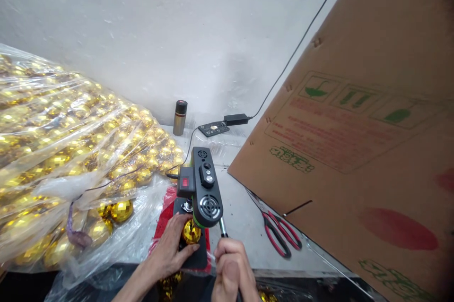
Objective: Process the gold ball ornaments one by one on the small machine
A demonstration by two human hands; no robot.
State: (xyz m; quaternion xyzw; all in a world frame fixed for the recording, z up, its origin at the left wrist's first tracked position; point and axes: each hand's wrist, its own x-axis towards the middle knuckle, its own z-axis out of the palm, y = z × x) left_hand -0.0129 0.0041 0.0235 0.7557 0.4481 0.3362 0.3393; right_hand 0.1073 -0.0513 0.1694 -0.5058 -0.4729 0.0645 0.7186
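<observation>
My left hand [173,250] has its fingers around a gold mirrored ball [191,232], which sits on the black base plate [199,257] of a small black machine [205,184]. The machine's long head overhangs the ball, with round grilles on top and a box with a red switch at its side. My right hand [232,264] is closed in a fist on the metal lever [222,227] at the machine's right; the lever's lower end is hidden by the fingers. A red sheet [166,212] lies beneath the base.
Clear plastic bags [71,141] of gold balls fill the left. A large cardboard box [340,127] leans at the right, beside red-handled scissors [282,233]. Behind the machine are a can [179,117], a phone-like black item [213,128] and a power adapter [237,119] with a cable.
</observation>
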